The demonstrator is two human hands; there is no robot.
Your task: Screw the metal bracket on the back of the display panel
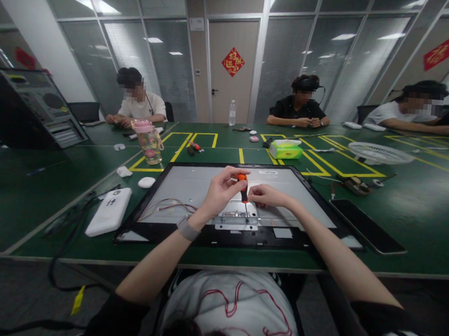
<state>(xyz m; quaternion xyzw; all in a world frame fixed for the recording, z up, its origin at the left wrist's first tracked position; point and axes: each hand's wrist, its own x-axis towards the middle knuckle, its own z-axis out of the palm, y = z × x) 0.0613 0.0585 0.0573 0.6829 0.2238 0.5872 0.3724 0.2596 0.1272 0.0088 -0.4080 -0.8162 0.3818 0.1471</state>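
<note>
A flat display panel (184,183) with a black frame and grey back lies on the table before me. My left hand (223,188) is closed around the orange-and-black handle of a screwdriver (245,193). Its shaft points down at a metal bracket (226,217) near the panel's close edge; whether the tip sits in a screw is too small to tell. My right hand (267,195) is beside the screwdriver, its fingers curled together by the lower handle. What those fingers pinch, if anything, is hidden. Thin wires (171,203) lie on the panel's left part.
Left of the panel are a white power bank (109,212), a round white case (146,182) and a pink-lidded bottle (149,141). A black phone (367,226) lies to the right. Beyond are a green tissue pack (285,149) and a white fan grille (381,153). Several people sit across the table.
</note>
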